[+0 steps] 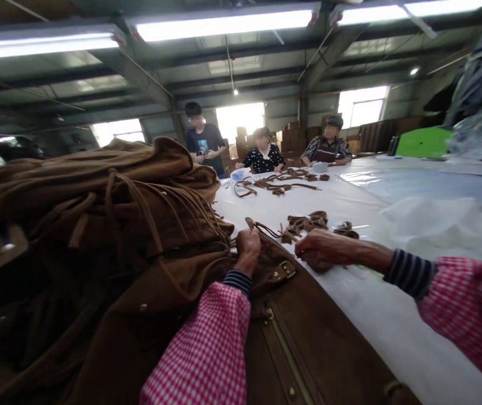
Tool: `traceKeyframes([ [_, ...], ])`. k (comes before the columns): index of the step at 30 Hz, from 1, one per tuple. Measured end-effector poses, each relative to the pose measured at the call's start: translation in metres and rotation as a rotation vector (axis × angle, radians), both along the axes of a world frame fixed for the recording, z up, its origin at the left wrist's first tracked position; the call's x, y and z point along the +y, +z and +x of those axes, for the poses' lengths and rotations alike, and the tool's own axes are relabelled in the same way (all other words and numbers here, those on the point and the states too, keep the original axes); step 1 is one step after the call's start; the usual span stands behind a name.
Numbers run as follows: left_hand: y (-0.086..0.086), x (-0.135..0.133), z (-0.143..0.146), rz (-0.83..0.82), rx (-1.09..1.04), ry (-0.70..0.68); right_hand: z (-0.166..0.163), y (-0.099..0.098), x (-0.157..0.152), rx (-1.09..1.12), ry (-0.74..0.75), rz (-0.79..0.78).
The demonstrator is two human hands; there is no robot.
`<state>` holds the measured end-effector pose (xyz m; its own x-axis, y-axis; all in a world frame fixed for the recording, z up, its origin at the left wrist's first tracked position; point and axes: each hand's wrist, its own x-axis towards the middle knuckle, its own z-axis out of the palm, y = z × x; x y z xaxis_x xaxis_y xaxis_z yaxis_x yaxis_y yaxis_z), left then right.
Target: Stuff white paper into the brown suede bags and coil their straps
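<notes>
Closing near the middle of the frame, the left hand (248, 244) seems to grip a brown strap (250, 223), whose end pokes up above the thumb. If that pinch slackened, the strap could slip down onto the bag (334, 326). At right of centre, the right hand (323, 247) has its fingers drawn together; whether anything is between them I cannot tell. It is just beside the near bunch (308, 220) of straps, so a pull there might drag a tangled neighbour along.

Below both hands, the bag slants from the centre to the bottom edge. Its buckle (286, 271) is near the left wrist and could catch the cuff or a loose strap if the arm swept right. The zip (286, 349), lower centre, runs close by the checked sleeve (207, 349), and its metal might snag the cloth.

Filling the left of the frame, the pile (152, 163) looms high, its cords (139, 205) hanging loose; one could hook on the left arm, and a hard tug might bring the top layers sliding down. On the table (363, 197), the far straps (291, 183) lie spread in the upper middle, where three co-workers (264, 157) are gathered; crossed lengths there could knot.
</notes>
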<state>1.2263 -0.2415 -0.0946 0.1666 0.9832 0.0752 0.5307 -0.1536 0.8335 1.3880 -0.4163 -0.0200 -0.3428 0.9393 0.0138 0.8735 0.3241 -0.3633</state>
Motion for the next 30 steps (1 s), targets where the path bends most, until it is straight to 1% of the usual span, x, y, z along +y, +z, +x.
traceKeyframes([
  [3,-0.003,0.004,0.002,0.031,0.028,-0.012,0.005,0.001,-0.05,0.225,-0.023,-0.208],
  [5,-0.004,0.006,0.001,0.075,0.052,-0.025,0.007,-0.002,-0.079,0.331,-0.062,-0.312],
  [7,-0.003,0.005,0.0,0.129,0.083,-0.039,0.007,-0.006,-0.101,0.403,-0.098,-0.41],
  [9,0.0,0.003,-0.002,0.188,0.118,-0.054,0.007,-0.01,-0.116,0.452,-0.117,-0.469],
  [10,0.003,0.001,-0.003,0.221,0.136,-0.061,0.006,-0.012,-0.122,0.461,-0.122,-0.471],
  [12,0.011,-0.006,-0.004,0.301,0.163,-0.07,0.004,-0.014,-0.131,0.424,-0.131,-0.405],
  [14,0.024,-0.017,-0.005,0.4,0.181,-0.077,0.001,-0.014,-0.139,0.318,-0.147,-0.288],
  [16,0.041,-0.037,-0.005,0.51,0.2,-0.119,-0.001,-0.014,-0.145,0.21,-0.158,-0.186],
  [17,0.05,-0.05,-0.006,0.554,0.216,-0.165,-0.002,-0.014,-0.147,0.176,-0.157,-0.147],
  [18,0.059,-0.066,-0.008,0.595,0.243,-0.257,-0.003,-0.015,-0.149,0.158,-0.151,-0.121],
  [19,0.066,-0.083,-0.01,0.634,0.276,-0.397,-0.003,-0.017,-0.15,0.151,-0.141,-0.105],
  [20,0.071,-0.103,-0.014,0.666,0.315,-0.574,-0.003,-0.019,-0.15,0.153,-0.13,-0.093],
  [21,0.074,-0.123,-0.018,0.701,0.362,-0.802,-0.004,-0.022,-0.15,0.158,-0.124,-0.08],
  [22,0.073,-0.143,-0.023,0.73,0.401,-1.006,-0.004,-0.025,-0.15,0.165,-0.122,-0.071],
  [23,0.069,-0.161,-0.029,0.743,0.448,-1.161,-0.005,-0.029,-0.15,0.169,-0.124,-0.065],
  [24,0.062,-0.177,-0.034,0.74,0.499,-1.25,-0.006,-0.033,-0.15,0.17,-0.125,-0.057],
  [25,0.053,-0.19,-0.039,0.727,0.538,-1.26,-0.007,-0.038,-0.151,0.167,-0.126,-0.044],
  [27,0.032,-0.204,-0.046,0.716,0.562,-1.201,-0.01,-0.05,-0.153,0.13,-0.135,-0.017],
  [29,0.015,-0.204,-0.05,0.737,0.549,-1.158,-0.011,-0.062,-0.159,0.072,-0.14,0.027],
  [30,0.01,-0.201,-0.052,0.758,0.551,-1.152,-0.011,-0.068,-0.162,0.045,-0.143,0.062],
])
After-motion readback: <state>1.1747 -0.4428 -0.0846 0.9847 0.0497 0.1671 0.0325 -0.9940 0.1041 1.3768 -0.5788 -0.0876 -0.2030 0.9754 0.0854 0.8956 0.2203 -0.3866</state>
